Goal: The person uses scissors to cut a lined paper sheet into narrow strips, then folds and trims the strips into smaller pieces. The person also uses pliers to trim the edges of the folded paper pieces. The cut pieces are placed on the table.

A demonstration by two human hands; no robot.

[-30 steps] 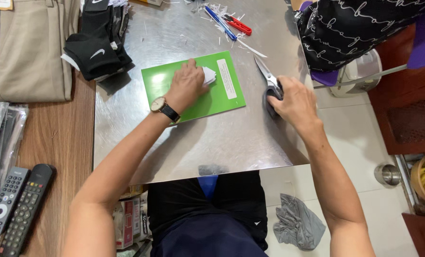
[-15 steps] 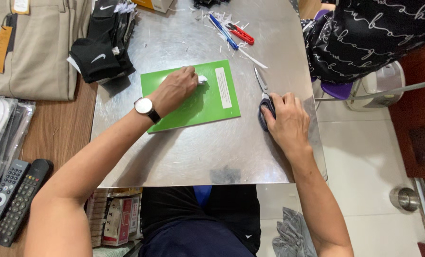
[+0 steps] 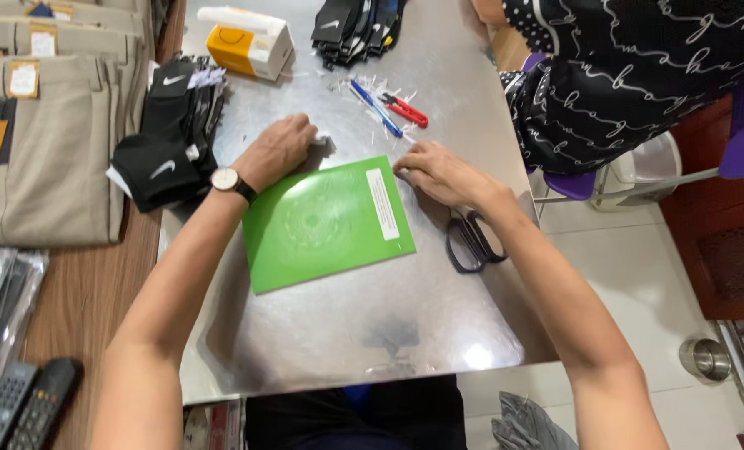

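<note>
Both your hands at the flat green rectangular card (image 3: 326,223) on the steel desk (image 3: 372,333).
Left hand (image 3: 278,150) curled shut at its top edge — right hand (image 3: 438,173) fingers loosely open, touching its corner.

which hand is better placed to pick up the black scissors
Right. The right hand rests at the green sheet's top right corner, directly above the scissors under that forearm. The left hand sits across the sheet, farther off.

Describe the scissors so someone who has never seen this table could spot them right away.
Start at the shiny metal table and find the green sheet in its middle. Just past the sheet's right edge, under the right hand's wrist, lie the scissors: black looped handles, unlike the slim blue and red tools farther up.
</note>
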